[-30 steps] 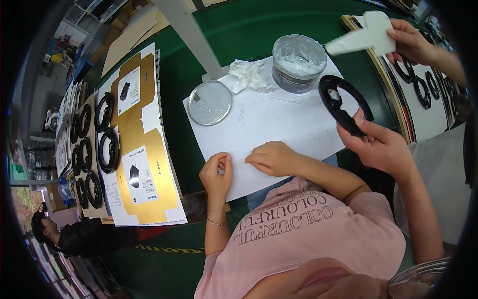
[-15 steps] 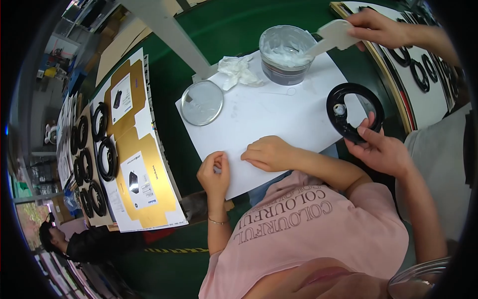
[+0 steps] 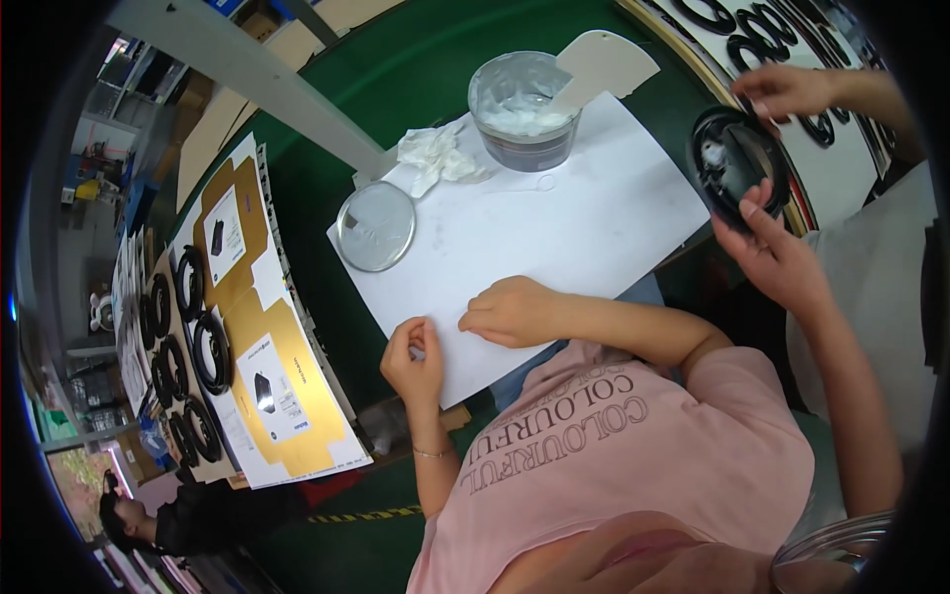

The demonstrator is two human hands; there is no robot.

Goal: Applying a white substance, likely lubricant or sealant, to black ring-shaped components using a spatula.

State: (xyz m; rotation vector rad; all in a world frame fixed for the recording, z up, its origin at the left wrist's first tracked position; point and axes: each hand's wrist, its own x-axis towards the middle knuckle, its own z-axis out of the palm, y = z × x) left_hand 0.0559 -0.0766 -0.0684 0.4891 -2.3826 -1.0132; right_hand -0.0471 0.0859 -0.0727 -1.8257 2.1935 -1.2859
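Note:
My left hand (image 3: 414, 361) rests at the near edge of a white sheet (image 3: 594, 233), its fingers loosely curled in toward the thumb. Just right of it, my right hand (image 3: 510, 311) lies on the sheet with its fingers bent and pressed together. Nothing shows in either hand, and a small gap separates them. Beyond them stands a clear tub (image 3: 524, 148) of white paste, with a white scraper (image 3: 614, 67) leaning in it. A crumpled white tissue (image 3: 435, 158) and a clear round lid (image 3: 376, 227) lie to its left.
At right, a co-worker's hand (image 3: 777, 252) holds a black ring-shaped part (image 3: 698, 163); their other hand (image 3: 787, 91) is beside it. More black rings lie on boards at left (image 3: 211, 353) and far right (image 3: 705, 14). A grey post (image 3: 267, 79) rises behind the lid.
The co-worker's hand has let go of the scraper, which stays in the tub, and has come down near the black ring. The ring has tilted and shifted right. My hands keep their pose.

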